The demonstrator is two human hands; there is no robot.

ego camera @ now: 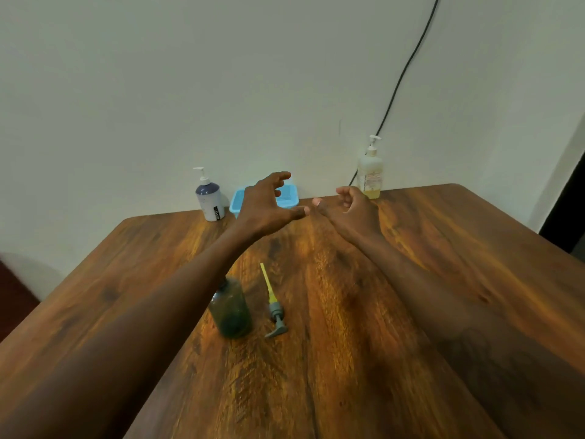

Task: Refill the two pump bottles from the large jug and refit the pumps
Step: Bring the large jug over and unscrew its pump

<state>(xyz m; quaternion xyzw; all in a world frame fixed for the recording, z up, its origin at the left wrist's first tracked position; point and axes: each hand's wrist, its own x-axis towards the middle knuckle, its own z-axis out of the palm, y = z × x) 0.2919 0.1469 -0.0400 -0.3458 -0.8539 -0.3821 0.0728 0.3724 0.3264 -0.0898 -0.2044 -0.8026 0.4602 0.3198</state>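
A dark green bottle point(232, 308) stands uncapped on the wooden table point(443, 236), partly behind my left forearm. Its grey pump point(274, 307) with a yellow tube lies flat just right of it. At the far edge by the wall stand a white and blue pump bottle point(209, 198) on the left and a clear pump bottle point(369, 172) with a little yellow liquid on the right. Both arms stretch forward over the table. My left hand point(269, 204) hovers with fingers spread and loosely bent, holding nothing. My right hand point(351, 207) is loosely curled and empty. No large jug is in view.
A light blue lidded box point(286, 198) sits against the wall, partly behind my left hand. A black cable point(408, 64) runs down the wall behind the clear bottle. A dark doorway edge point(566, 213) shows at the right.
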